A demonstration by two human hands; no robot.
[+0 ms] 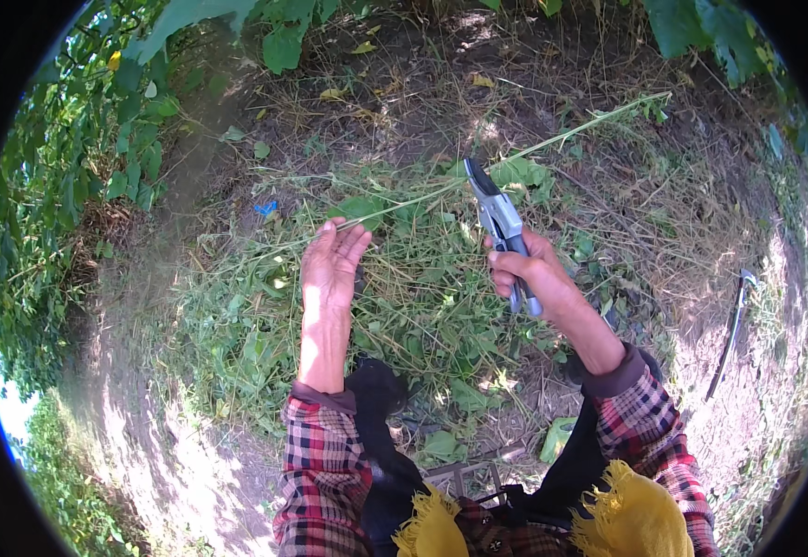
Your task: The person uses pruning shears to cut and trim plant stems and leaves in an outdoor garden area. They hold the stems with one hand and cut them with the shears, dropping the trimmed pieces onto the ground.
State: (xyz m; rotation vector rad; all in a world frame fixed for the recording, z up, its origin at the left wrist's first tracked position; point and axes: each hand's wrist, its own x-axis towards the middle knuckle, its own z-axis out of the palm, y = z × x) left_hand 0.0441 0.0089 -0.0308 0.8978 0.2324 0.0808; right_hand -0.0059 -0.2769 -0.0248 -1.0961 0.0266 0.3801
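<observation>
At the near edge: yellow fringed cloth (640, 515). Beyond: right hand (545, 277), grip wrapped round grey pruning shears (502, 215); left hand (332, 269), grip pinching a long green stem (422, 197), which slants across at the blades (479, 174), above cut greenery (413, 320). Farther off: blue scrap (266, 208).

Sunlight (176, 473) dappled the brown soil (130, 311) and dry grass (701, 237), while dense green foliage (37, 265) lined the left and leaves (283, 42) hung along the top.
</observation>
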